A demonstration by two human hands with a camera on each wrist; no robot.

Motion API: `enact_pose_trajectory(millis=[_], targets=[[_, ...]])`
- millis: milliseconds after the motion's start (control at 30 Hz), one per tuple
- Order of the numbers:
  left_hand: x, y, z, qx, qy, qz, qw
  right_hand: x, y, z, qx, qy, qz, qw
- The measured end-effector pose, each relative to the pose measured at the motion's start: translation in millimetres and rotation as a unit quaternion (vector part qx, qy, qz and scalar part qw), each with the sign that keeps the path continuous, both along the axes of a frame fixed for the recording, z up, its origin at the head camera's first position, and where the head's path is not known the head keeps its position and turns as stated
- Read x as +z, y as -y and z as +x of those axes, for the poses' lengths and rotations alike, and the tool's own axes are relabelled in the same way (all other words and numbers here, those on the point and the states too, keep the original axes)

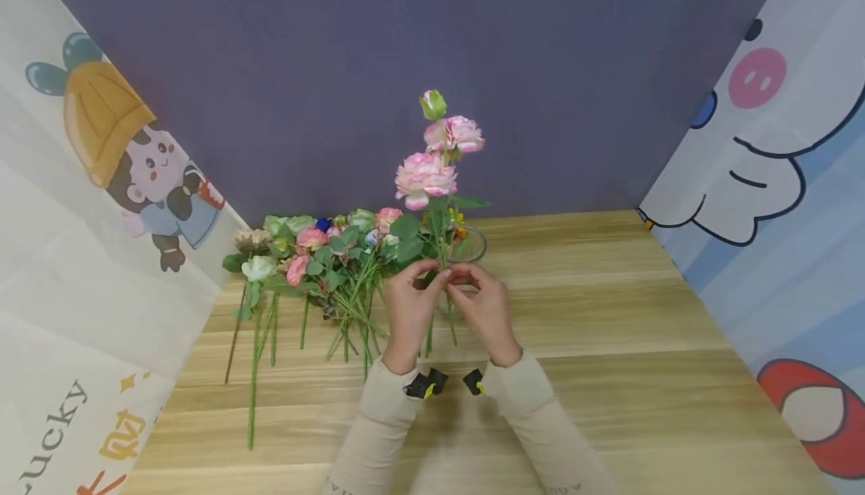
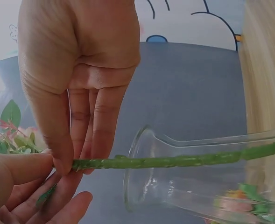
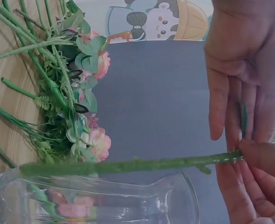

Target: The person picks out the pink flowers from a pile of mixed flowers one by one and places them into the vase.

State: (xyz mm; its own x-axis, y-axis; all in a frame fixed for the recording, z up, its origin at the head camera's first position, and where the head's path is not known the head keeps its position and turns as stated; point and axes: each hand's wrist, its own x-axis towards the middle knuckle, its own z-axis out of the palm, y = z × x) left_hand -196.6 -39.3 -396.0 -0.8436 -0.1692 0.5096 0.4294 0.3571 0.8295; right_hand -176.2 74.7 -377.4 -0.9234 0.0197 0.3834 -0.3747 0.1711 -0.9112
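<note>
A tall pink artificial flower [image 1: 426, 176], with two blooms and a bud on top, stands upright between my hands. My left hand [image 1: 411, 307] pinches its green stem [image 2: 174, 162] between thumb and fingers. Close beside it, fingertips meeting, my right hand [image 1: 488, 311] also pinches the stem. A small leaf [image 2: 46, 197] shows between my left fingers in the left wrist view. Just behind the hands is a clear glass vase [image 3: 174, 200]. In both wrist views the lower stem passes alongside the vase; its bottom end shows in the right wrist view.
Many mixed flowers with green stems lie in a pile [image 1: 324, 270] on the left of the wooden table [image 1: 608, 390]. One long stem [image 1: 252, 397] reaches toward the front. A dark panel [image 1: 432, 29] rises at the back, with cartoon-printed curtains [image 1: 54, 239] at either side.
</note>
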Motion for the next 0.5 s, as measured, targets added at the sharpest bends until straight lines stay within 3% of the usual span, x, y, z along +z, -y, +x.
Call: enact_pose_trajectory(millis=[233,500], targets=[[2.1,0.4,0.1,-0.026,0.000,0.000,0.9997,-0.6,-1.2,-5.0,-0.015,-0.028,0.005,0.9995],[0.5,4.4,0.2,-0.074,-0.040,0.032,0.9960,3.6,-5.6,-9.5,-0.012,-0.030,-0.007,0.9994]])
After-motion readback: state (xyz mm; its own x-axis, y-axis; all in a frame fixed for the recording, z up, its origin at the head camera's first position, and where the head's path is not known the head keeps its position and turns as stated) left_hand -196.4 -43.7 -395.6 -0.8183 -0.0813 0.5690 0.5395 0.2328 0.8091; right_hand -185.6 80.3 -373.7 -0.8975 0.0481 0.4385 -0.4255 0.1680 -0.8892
